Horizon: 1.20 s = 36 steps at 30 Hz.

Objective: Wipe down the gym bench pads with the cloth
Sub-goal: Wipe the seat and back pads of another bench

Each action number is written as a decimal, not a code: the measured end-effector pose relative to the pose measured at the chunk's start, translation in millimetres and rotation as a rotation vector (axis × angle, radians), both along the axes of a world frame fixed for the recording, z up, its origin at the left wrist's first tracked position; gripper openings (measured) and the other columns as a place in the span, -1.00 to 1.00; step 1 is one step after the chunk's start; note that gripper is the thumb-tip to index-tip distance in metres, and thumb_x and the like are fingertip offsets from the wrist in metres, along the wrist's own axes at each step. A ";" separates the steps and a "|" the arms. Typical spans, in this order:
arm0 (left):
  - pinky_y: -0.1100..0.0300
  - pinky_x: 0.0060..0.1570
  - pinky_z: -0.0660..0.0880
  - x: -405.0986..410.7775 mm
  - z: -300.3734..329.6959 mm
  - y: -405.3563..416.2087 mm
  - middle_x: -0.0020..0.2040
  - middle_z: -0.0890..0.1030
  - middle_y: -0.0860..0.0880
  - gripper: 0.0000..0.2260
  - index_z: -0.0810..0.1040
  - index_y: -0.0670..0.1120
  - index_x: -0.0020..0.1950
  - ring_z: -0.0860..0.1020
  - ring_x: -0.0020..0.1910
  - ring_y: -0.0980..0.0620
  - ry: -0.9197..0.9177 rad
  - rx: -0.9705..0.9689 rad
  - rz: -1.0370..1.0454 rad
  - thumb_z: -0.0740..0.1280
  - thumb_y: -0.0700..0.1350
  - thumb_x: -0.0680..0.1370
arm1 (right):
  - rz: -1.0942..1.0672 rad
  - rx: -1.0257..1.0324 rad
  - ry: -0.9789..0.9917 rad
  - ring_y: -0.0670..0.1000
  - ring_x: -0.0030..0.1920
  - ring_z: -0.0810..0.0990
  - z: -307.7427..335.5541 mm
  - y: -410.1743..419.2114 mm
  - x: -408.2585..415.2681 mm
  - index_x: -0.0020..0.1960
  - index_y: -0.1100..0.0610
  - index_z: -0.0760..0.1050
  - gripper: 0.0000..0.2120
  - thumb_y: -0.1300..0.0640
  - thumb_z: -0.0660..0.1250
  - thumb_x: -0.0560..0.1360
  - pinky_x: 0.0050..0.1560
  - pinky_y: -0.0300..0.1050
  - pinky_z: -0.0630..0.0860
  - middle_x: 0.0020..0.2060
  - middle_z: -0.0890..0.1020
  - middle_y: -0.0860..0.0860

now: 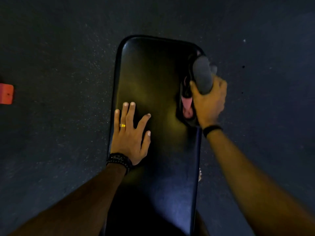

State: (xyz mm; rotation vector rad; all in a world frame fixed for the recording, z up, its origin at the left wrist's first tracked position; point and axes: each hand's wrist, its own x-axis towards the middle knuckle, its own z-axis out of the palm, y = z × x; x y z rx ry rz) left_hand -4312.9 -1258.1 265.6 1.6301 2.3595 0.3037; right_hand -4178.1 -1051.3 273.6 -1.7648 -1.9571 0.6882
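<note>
- The left hand (pixel 130 135) lies flat on the bench pad (pixel 153 74), palm down, fingers straight and spread, holding nothing.
- That hand rests near the pad's left edge, with a yellow ring (pixel 122 125) on one finger and a dark braided wristband (pixel 119 160) at the wrist.
- The right hand (pixel 208 101) is curled round a grey cloth (pixel 202 74), gripping it by its near end.
- The cloth looks bunched or rolled and sticks out beyond the fingers, away from the person, over the pad's right edge.
- The cloth is well to the right of the left hand and farther from the person than it.
- Whether the cloth touches the pad I cannot tell; this part is blurred.
- Just left of the right hand the shiny pad shows a pinkish, dark reflection.
- A dark band (pixel 212 130) sits on the right wrist.
- The pad runs lengthwise away from the person between the two forearms, and its rounded far end lies beyond both hands.
- The dark speckled floor (pixel 59 65) surrounds the pad on both sides.
- Far to the left of the left hand, at the picture's edge, sits a small orange-red object (pixel 6 93) on the floor.
</note>
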 end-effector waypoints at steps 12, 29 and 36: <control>-0.23 0.52 -0.07 3.3 -0.8 -0.9 0.56 0.11 -0.26 -0.57 0.34 0.00 0.44 0.00 0.58 -0.24 0.010 0.036 0.015 0.14 0.07 0.59 | 0.068 -0.043 -0.013 0.16 0.27 0.45 13.1 -138.2 66.1 0.34 -0.02 0.36 -0.40 -0.08 0.50 0.38 0.19 0.17 0.52 0.33 0.40 0.14; -0.12 0.50 0.16 35.9 159.2 -40.3 0.57 0.09 -0.14 -0.43 0.07 0.06 0.57 0.16 0.52 -0.15 -0.093 -0.397 -0.004 0.21 -0.01 0.60 | 0.777 -0.198 -0.647 0.16 0.25 0.39 129.7 -152.3 131.9 0.41 -0.08 0.39 -0.52 -0.04 0.30 0.49 0.12 0.09 0.44 0.30 0.39 0.07; -0.07 0.49 0.18 34.2 243.3 17.1 0.57 0.12 -0.14 -0.37 0.05 -0.02 0.58 0.25 0.49 -0.17 -0.025 -0.293 0.054 0.25 0.04 0.59 | 0.595 0.056 -0.340 0.22 0.25 0.36 251.4 -30.9 86.5 0.34 -0.01 0.46 -0.55 -0.02 0.38 0.47 0.19 0.22 0.39 0.29 0.38 0.11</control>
